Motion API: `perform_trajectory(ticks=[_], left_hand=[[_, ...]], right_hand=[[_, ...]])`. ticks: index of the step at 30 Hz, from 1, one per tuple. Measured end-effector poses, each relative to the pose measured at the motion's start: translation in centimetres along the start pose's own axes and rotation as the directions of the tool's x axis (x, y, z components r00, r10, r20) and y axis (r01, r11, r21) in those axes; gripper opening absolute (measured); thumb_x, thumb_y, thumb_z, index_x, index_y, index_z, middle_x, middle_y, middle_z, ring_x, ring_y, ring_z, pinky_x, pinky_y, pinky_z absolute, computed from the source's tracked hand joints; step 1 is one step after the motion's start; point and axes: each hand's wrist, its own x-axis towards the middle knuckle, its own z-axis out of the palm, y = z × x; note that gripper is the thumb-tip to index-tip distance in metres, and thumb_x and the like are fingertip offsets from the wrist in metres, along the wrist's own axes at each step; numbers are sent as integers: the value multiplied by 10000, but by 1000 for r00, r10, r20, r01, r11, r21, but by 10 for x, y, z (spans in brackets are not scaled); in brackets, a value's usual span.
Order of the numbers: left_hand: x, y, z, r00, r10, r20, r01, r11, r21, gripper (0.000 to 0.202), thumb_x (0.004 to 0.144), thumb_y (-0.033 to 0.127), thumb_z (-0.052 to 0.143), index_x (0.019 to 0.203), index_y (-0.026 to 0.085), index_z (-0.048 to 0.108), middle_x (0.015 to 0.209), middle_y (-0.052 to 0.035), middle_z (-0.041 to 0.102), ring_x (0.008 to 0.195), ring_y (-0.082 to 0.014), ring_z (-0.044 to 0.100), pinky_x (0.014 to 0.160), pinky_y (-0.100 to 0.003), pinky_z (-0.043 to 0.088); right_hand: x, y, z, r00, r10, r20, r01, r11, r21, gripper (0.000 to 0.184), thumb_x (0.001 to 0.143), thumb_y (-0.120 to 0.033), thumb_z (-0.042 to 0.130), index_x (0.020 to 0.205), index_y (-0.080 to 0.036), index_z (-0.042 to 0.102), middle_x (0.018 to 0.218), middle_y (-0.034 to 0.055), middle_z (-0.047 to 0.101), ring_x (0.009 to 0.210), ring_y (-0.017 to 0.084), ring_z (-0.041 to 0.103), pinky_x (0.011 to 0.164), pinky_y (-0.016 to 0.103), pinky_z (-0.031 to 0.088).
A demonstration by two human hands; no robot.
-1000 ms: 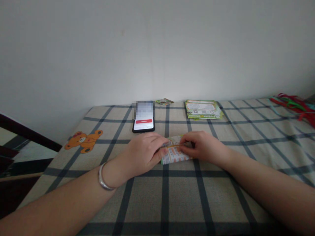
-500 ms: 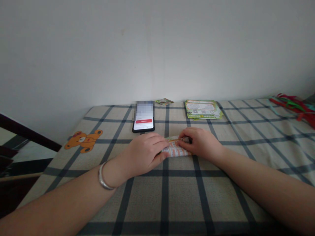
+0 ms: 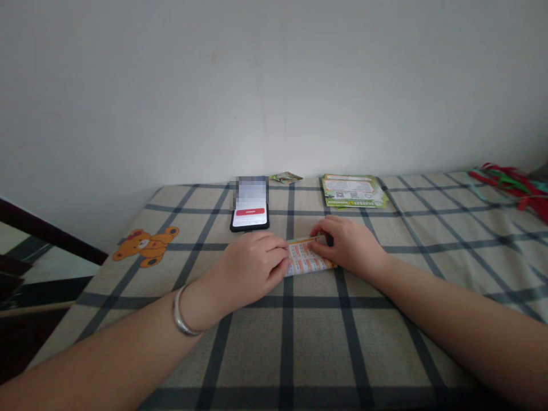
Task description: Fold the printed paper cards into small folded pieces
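Fingers of my left hand lie pressed together over the left end of the folded leaflet, with the thumb tucked at its near edge. The right hand's fingertips are bunched on the far edge, pinching along the crease. I cannot tell whether that thumb sits under the paper.

From big to small: the checked cloth covers the whole surface, both forearms reach in from the near side, and the leaflet lies flat between the two hands, about mid-cloth and just right of a dark stripe.

I judge it to be thin printed paper in a few layers: very light, limp, easy to crease or tear, and a little slick on its printed face. On this soft cloth it should slide unless it is pinned. The ends are the places to hold it, one hand flat as an anchor and the other nipping the folded edge.

Its long axis runs left to right, with the right end tipped slightly nearer. The printed orange-and-white face is up and the crease lies on the far side.

Farther off, red and green ribbons lie far right, a stack of green leaflets far centre and a phone to its left. A bear print is at the left, and a small folded scrap lies by the wall.
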Motion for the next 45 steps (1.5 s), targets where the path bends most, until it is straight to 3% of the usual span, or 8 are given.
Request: perform_trajectory(ticks=[9,14,28,45], left_hand=[[5,8,-6,968,-250,39,239,954,182,197,882,318,542,965,166,635,939,-74,626,941,-280,554,807,-454,458],[2,5,0,938,-342,52,337,938,81,252,861,332,577,1049,164,591,1008,-82,601,973,-265,558,848,-436,461],[3,-1,2,929,-361,88,365,931,-34,258,835,336,639,1010,159,573,1010,-72,584,979,-258,557,866,-438,462],[5,-1,5,897,-436,71,442,886,-140,233,759,322,711,900,173,600,927,-44,562,911,-242,558,831,-441,475]], right_hand=[[6,4,1,999,-31,11,30,998,56,152,805,-310,667,884,-183,641,934,55,591,859,188,575,796,318,451],[7,4,0,998,-56,10,55,997,62,140,806,-295,667,882,-181,642,920,61,585,833,189,563,784,330,458],[2,0,0,985,-174,9,174,985,14,86,838,-241,624,781,-178,628,840,51,601,831,199,532,767,326,416],[2,-8,3,983,-182,2,182,977,-110,100,867,-259,616,821,-170,608,836,46,614,823,200,543,756,319,404]])
